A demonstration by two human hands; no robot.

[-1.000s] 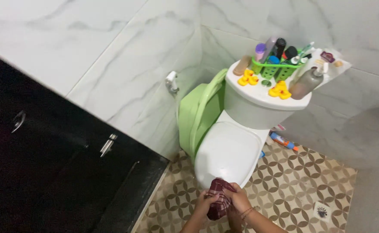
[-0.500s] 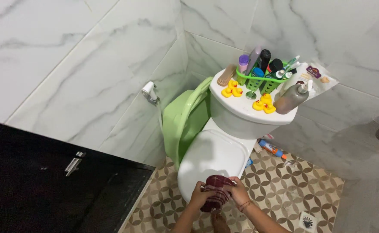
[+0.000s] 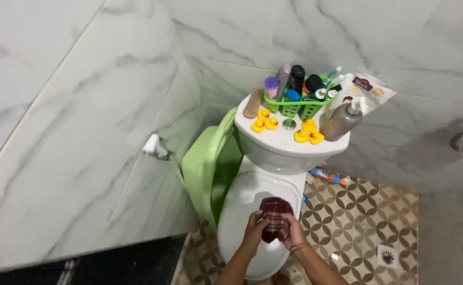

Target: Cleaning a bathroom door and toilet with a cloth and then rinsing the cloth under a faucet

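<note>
While both hands (image 3: pixel 273 232) clutch the bunched maroon cloth (image 3: pixel 275 226), fingers seemingly pinching it, the toilet lid (image 3: pixel 252 200) looks unwiped.

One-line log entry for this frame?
hands: left + right grip dark red cloth | over closed white toilet lid | tank top cluttered

Both hands (image 3: pixel 273 232) together, fingers curled closed

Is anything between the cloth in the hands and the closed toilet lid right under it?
Nothing visible. Left hand and right hand hold the dark red checked cloth directly over the white toilet lid, whose surface shows bare. The green seat leans off to one side.
</note>
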